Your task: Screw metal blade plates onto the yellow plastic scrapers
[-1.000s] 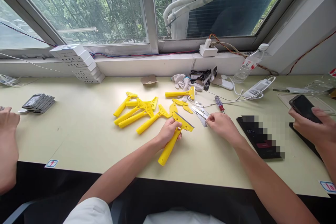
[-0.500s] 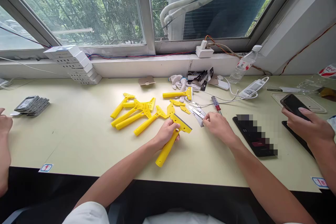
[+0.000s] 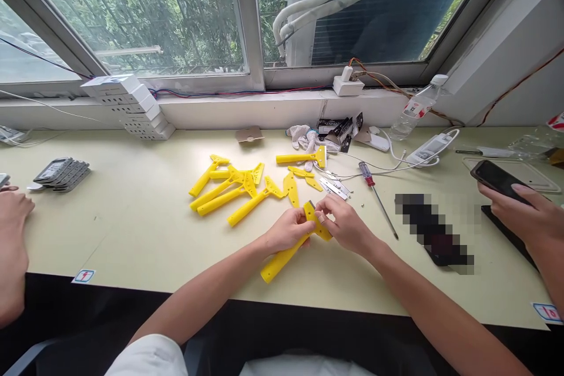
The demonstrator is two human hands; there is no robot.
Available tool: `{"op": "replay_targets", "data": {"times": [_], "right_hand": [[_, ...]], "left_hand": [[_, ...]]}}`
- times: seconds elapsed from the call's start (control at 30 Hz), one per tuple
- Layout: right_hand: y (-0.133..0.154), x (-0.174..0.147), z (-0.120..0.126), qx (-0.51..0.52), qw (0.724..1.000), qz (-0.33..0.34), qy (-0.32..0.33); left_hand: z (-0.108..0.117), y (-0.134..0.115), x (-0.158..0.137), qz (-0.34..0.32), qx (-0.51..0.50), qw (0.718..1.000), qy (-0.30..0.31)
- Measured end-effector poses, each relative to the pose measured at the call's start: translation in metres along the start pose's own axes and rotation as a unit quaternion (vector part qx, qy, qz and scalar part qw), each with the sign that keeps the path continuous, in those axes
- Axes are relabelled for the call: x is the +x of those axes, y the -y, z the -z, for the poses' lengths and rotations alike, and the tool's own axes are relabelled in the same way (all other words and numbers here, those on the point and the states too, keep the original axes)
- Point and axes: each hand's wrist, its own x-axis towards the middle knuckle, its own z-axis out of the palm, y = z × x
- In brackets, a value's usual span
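Note:
My left hand (image 3: pixel 288 229) is closed around a yellow scraper (image 3: pixel 282 259) just below its head, the handle slanting down to the left. A strip of dark metal blade shows at the head's upper edge. At that head, my right hand (image 3: pixel 346 223) has its fingers pinched together against the face; what they hold is too small or hidden to make out. Just beyond it lie metal blades (image 3: pixel 335 187) with tiny screws around them. A screwdriver (image 3: pixel 379 200) with a clear and red handle lies right of the blades. Loose yellow cover plates (image 3: pixel 291 189) rest left of them.
Several yellow scrapers (image 3: pixel 224 197) lie to the left, another scraper (image 3: pixel 299 158) further back. White gloves (image 3: pixel 304 138), cables and a bottle (image 3: pixel 416 108) are behind. A phone (image 3: pixel 427 229) lies right. Other people's hands (image 3: pixel 524 211) are at both sides, the right one holding a phone.
My right hand has moved from the blades leftward and nearer, onto the scraper's head. The scraper has turned slightly in my left hand. The screwdriver is now in full view.

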Motion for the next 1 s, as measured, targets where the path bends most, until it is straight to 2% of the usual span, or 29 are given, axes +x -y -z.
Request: {"op": "replay_targets", "data": {"times": [0.2,0.33,0.63,1.0], "right_hand": [[0.000,0.000,-0.002,-0.024,0.999,0.041,0.017],[0.002,0.000,-0.003,-0.014,0.999,0.036,0.019],[0.005,0.000,0.000,0.126,0.988,-0.087,0.020],[0.009,-0.002,-0.015,0.227,0.957,-0.180,0.007]], "left_hand": [[-0.003,0.001,-0.001,-0.020,0.056,0.998,0.007],[-0.003,0.002,-0.002,-0.020,0.090,0.996,0.005],[-0.005,0.001,-0.002,-0.014,0.102,0.995,0.002],[-0.005,0.003,-0.002,-0.023,0.092,0.995,-0.005]]}}
